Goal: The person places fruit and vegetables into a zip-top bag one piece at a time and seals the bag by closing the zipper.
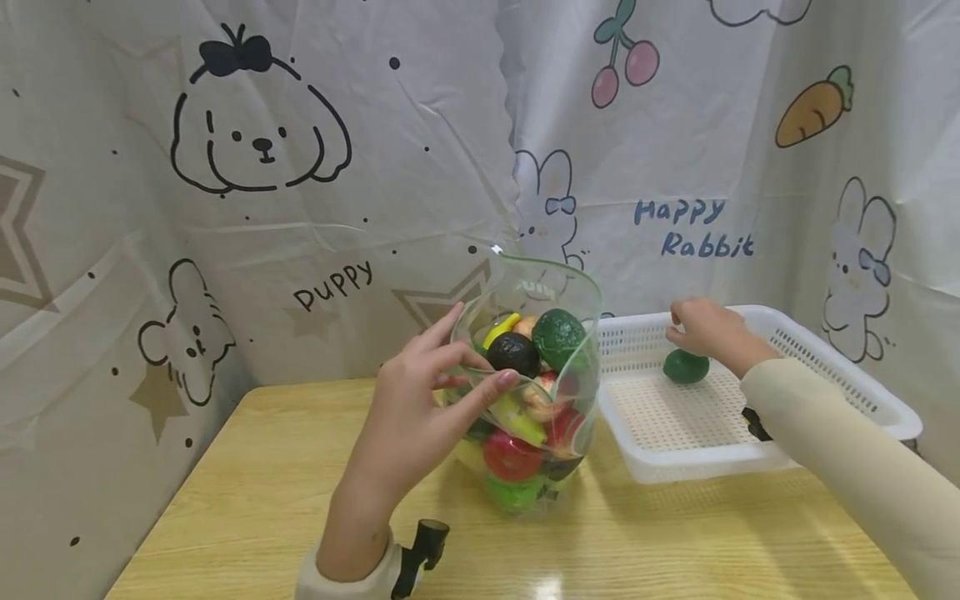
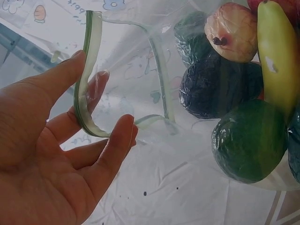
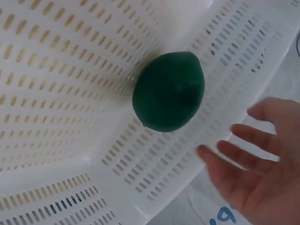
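A clear zip bag point(image 1: 543, 287) stands upright on the table, filled with several toy fruits. Through its mouth show a dark avocado point(image 1: 513, 355), a bumpy green fruit point(image 1: 559, 337) and a yellow banana-like piece point(image 1: 500, 331). My left hand point(image 1: 405, 425) holds the bag's green-edged rim point(image 2: 83, 112), its thumb and fingers spread along the opening. Over the white basket, my right hand point(image 1: 711, 332) hovers with loosely bent fingers and nothing in them. Beneath it lies a green lime point(image 3: 169, 91), apart from the fingers in the right wrist view.
The white plastic basket point(image 1: 720, 464), with slotted walls, sits right of the bag on the wooden table point(image 1: 300, 450). A printed cloth point(image 1: 420, 183) hangs close behind both. Each wrist bears a black camera strap point(image 1: 408, 567).
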Tool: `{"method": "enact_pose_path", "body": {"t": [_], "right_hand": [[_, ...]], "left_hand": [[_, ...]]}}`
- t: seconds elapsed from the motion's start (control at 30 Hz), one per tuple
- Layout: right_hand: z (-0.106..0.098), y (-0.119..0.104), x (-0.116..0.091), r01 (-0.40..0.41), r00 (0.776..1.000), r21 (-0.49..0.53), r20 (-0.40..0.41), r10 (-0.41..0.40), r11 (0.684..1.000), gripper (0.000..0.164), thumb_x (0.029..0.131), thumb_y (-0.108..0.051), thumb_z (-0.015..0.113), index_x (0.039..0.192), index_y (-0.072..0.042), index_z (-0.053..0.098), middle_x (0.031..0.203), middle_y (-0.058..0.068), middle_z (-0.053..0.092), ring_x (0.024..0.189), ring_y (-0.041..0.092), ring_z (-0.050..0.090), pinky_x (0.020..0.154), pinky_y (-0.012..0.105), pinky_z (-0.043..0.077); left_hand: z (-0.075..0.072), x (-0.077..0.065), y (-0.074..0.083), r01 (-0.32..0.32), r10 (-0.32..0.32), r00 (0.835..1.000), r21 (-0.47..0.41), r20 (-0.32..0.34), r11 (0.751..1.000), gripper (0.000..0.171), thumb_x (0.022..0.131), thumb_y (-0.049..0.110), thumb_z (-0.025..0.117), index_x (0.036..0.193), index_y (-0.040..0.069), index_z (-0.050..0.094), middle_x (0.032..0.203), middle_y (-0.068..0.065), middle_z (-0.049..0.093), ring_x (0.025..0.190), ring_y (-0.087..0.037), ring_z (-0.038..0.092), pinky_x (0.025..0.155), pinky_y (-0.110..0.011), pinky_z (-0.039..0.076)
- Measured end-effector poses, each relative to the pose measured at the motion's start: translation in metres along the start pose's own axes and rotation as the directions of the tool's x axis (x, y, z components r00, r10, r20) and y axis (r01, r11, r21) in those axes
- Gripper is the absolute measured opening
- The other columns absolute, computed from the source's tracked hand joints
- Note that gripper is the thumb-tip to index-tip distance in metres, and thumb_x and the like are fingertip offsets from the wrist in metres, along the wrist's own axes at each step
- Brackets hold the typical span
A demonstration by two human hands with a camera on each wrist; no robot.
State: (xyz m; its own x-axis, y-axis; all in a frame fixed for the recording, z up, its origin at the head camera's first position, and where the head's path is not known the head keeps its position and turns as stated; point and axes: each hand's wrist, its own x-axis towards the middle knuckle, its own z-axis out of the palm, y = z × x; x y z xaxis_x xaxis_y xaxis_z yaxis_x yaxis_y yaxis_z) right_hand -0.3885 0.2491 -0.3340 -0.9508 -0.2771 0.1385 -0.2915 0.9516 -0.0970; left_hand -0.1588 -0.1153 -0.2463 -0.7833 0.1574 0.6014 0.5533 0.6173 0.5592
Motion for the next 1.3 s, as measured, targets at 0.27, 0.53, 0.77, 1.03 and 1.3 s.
{"method": "enact_pose_path", "body": {"t": [0.27,0.53,0.77,1.03,1.3], "right_hand": [[0.015,0.000,-0.011,-0.103,0.946,0.050,0.313,0.082,0.993,0.045,0.083,-0.031,0.066,0.103,0.008,0.057,0.091,0.021,0.063,0.080,0.032,0.058,0.073,0.051,0.052],[0.017,-0.003,-0.015,-0.008,0.925,0.151,0.377,-0.050,0.989,0.045,0.081,-0.027,0.069,0.110,0.004,0.054,0.096,0.019,0.060,0.079,0.028,0.059,0.061,0.043,0.059],[0.023,-0.009,-0.010,0.153,0.907,0.138,0.373,-0.194,0.979,0.050,0.074,-0.025,0.075,0.113,-0.001,0.056,0.101,0.015,0.062,0.082,0.023,0.058,0.069,0.042,0.056],[0.014,-0.024,-0.012,0.249,0.884,0.093,0.386,-0.265,0.964,0.047,0.073,-0.020,0.076,0.111,-0.001,0.057,0.099,0.012,0.064,0.086,0.023,0.057,0.080,0.048,0.052],[0.004,-0.024,-0.013,0.292,0.886,0.076,0.354,-0.300,0.953,0.045,0.073,-0.020,0.075,0.109,0.000,0.058,0.098,0.011,0.065,0.087,0.023,0.058,0.081,0.049,0.052]], "left_hand": [[0.000,0.000,0.000,0.006,-0.006,1.000,0.001,0.005,1.000,0.032,0.079,0.050,0.064,0.074,0.019,0.067,0.145,-0.010,0.045,0.108,-0.022,0.060,0.073,-0.034,0.060],[0.000,0.001,-0.001,0.014,-0.014,1.000,-0.001,0.009,1.000,0.032,0.078,0.051,0.064,0.074,0.019,0.067,0.145,-0.009,0.045,0.104,-0.021,0.063,0.074,-0.034,0.060],[0.000,0.001,-0.001,0.017,-0.017,1.000,0.010,0.013,1.000,0.032,0.078,0.052,0.063,0.075,0.021,0.067,0.146,-0.008,0.044,0.103,-0.020,0.063,0.074,-0.035,0.060],[-0.002,-0.001,-0.001,0.008,-0.008,1.000,0.020,0.005,1.000,0.031,0.079,0.052,0.064,0.076,0.021,0.067,0.146,-0.009,0.043,0.114,-0.022,0.056,0.072,-0.033,0.060],[-0.004,-0.001,-0.003,0.002,-0.002,1.000,0.036,0.006,0.999,0.030,0.079,0.052,0.064,0.077,0.022,0.068,0.145,-0.011,0.044,0.103,-0.020,0.062,0.071,-0.033,0.059]]}}
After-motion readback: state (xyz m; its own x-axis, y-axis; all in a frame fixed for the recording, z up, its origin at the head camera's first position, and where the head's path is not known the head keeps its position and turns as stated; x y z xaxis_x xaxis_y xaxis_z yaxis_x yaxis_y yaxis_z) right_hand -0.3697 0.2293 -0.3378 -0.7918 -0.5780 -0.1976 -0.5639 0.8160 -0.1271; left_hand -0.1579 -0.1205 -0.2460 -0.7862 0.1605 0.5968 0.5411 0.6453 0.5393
